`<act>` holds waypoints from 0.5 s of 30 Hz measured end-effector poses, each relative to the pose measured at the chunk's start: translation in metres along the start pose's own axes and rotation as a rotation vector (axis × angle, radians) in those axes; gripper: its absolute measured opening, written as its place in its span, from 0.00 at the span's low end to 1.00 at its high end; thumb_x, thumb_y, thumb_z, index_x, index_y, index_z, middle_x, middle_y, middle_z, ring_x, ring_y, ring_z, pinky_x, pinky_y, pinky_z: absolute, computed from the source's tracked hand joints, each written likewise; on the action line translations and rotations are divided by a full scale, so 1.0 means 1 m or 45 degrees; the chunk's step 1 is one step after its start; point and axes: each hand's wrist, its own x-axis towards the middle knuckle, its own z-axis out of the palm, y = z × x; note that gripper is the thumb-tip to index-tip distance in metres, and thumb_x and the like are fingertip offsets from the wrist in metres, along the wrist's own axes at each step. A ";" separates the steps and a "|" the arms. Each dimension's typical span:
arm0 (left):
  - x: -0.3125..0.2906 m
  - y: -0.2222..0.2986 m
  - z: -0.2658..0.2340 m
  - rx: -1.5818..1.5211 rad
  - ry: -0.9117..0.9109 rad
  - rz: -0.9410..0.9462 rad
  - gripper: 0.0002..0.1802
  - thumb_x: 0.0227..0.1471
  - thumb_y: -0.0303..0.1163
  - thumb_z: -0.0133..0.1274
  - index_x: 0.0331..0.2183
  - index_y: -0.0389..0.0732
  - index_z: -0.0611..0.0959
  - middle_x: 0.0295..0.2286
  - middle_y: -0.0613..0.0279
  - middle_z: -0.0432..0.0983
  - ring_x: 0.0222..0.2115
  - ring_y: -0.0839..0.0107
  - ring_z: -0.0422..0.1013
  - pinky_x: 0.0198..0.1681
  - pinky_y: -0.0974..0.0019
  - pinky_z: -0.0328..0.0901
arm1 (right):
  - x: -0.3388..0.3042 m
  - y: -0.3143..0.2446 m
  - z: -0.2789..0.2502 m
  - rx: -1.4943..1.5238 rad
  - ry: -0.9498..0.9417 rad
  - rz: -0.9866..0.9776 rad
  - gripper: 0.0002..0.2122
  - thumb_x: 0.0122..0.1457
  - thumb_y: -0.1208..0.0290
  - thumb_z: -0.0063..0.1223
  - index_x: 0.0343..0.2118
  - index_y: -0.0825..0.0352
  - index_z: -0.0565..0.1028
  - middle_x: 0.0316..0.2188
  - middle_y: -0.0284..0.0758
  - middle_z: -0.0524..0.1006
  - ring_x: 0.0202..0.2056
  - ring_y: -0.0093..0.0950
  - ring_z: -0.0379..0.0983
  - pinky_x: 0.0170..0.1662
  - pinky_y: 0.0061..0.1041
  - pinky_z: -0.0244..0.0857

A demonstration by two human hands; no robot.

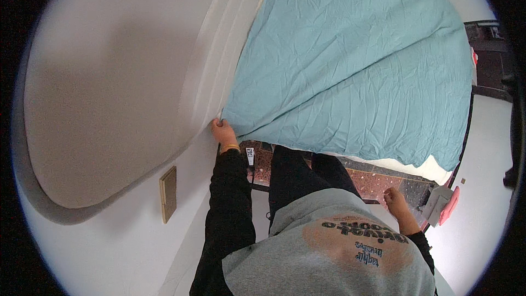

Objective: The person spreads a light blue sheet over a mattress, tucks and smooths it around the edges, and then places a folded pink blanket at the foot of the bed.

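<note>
A wrinkled light-blue sheet (350,71) lies spread over the bed in front of me, with one long crease running across it. At its near left corner my left hand (223,131) pinches the cloth, close against the wall side. Under the sheet's near right corner a cream-white layer (438,169) shows. My right hand (396,204) hangs by my right side, fingers curled in, apart from the sheet and with nothing visible in it.
A large pale panel (109,104) with a rounded corner stands along the left. Below it a beige wall plate (168,194) sticks out. A power strip (250,156) is near my left wrist. Reddish floor tiles (378,178) show beneath the bed's edge. A grey-and-pink object (441,205) is at right.
</note>
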 end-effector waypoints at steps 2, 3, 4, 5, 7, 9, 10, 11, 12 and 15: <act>0.002 -0.004 -0.001 -0.039 -0.109 -0.077 0.08 0.39 0.26 0.51 0.27 0.33 0.75 0.23 0.51 0.70 0.27 0.57 0.66 0.33 0.59 0.60 | -0.005 0.006 0.004 0.016 0.001 0.099 0.08 0.49 0.71 0.46 0.31 0.68 0.67 0.24 0.44 0.71 0.28 0.38 0.70 0.32 0.31 0.62; 0.003 -0.007 -0.003 0.019 -0.094 0.015 0.07 0.39 0.26 0.50 0.26 0.33 0.75 0.23 0.50 0.70 0.27 0.56 0.66 0.33 0.58 0.60 | -0.007 0.008 0.005 0.046 -0.003 0.068 0.08 0.49 0.71 0.46 0.31 0.68 0.67 0.24 0.44 0.71 0.29 0.38 0.70 0.32 0.31 0.62; 0.005 -0.011 -0.006 0.082 -0.085 0.094 0.07 0.39 0.26 0.49 0.25 0.33 0.75 0.23 0.50 0.71 0.27 0.55 0.66 0.33 0.58 0.60 | -0.010 0.010 0.007 0.078 -0.004 0.074 0.08 0.48 0.71 0.46 0.31 0.68 0.67 0.24 0.44 0.71 0.29 0.38 0.70 0.33 0.31 0.62; 0.008 -0.015 -0.007 0.121 -0.110 0.131 0.06 0.40 0.26 0.49 0.24 0.32 0.75 0.23 0.49 0.71 0.28 0.55 0.66 0.33 0.58 0.60 | -0.012 0.011 0.009 0.139 -0.029 0.109 0.08 0.48 0.71 0.46 0.31 0.68 0.67 0.24 0.44 0.71 0.29 0.38 0.69 0.33 0.31 0.62; 0.012 -0.028 -0.010 0.050 0.137 0.155 0.06 0.41 0.25 0.47 0.24 0.32 0.75 0.24 0.48 0.71 0.28 0.53 0.66 0.33 0.57 0.60 | -0.016 0.012 0.011 0.102 -0.020 0.123 0.08 0.48 0.71 0.45 0.30 0.68 0.68 0.24 0.44 0.71 0.30 0.38 0.69 0.33 0.30 0.61; 0.019 -0.043 -0.007 0.028 0.193 0.025 0.08 0.42 0.25 0.45 0.27 0.32 0.75 0.27 0.47 0.71 0.30 0.53 0.66 0.33 0.57 0.61 | -0.020 0.011 0.013 0.113 -0.018 0.109 0.08 0.48 0.72 0.44 0.30 0.69 0.68 0.24 0.45 0.71 0.30 0.39 0.69 0.33 0.31 0.61; 0.025 -0.051 -0.002 0.051 0.141 -0.092 0.10 0.43 0.26 0.44 0.30 0.32 0.75 0.29 0.47 0.71 0.32 0.54 0.67 0.33 0.57 0.61 | -0.021 0.010 0.013 0.128 -0.004 0.075 0.08 0.48 0.71 0.44 0.30 0.69 0.68 0.24 0.45 0.71 0.31 0.39 0.69 0.33 0.31 0.61; 0.031 -0.059 0.004 0.081 0.107 -0.218 0.12 0.44 0.26 0.44 0.34 0.32 0.74 0.31 0.47 0.71 0.33 0.55 0.67 0.33 0.58 0.62 | -0.022 0.009 0.015 0.148 0.004 0.087 0.08 0.48 0.71 0.44 0.30 0.69 0.68 0.24 0.46 0.71 0.31 0.40 0.69 0.33 0.31 0.61; 0.036 -0.066 0.013 0.107 0.068 -0.291 0.13 0.43 0.28 0.45 0.33 0.31 0.74 0.31 0.45 0.70 0.33 0.53 0.66 0.34 0.57 0.61 | -0.022 0.009 0.015 0.113 0.032 0.010 0.08 0.48 0.71 0.44 0.30 0.69 0.67 0.25 0.46 0.71 0.31 0.41 0.68 0.33 0.32 0.61; 0.046 -0.077 0.033 0.113 -0.069 -0.380 0.18 0.39 0.32 0.49 0.32 0.28 0.73 0.32 0.41 0.69 0.34 0.50 0.65 0.37 0.56 0.59 | -0.019 0.012 0.021 0.056 0.052 -0.042 0.08 0.48 0.71 0.44 0.29 0.69 0.67 0.25 0.47 0.71 0.32 0.42 0.68 0.33 0.33 0.61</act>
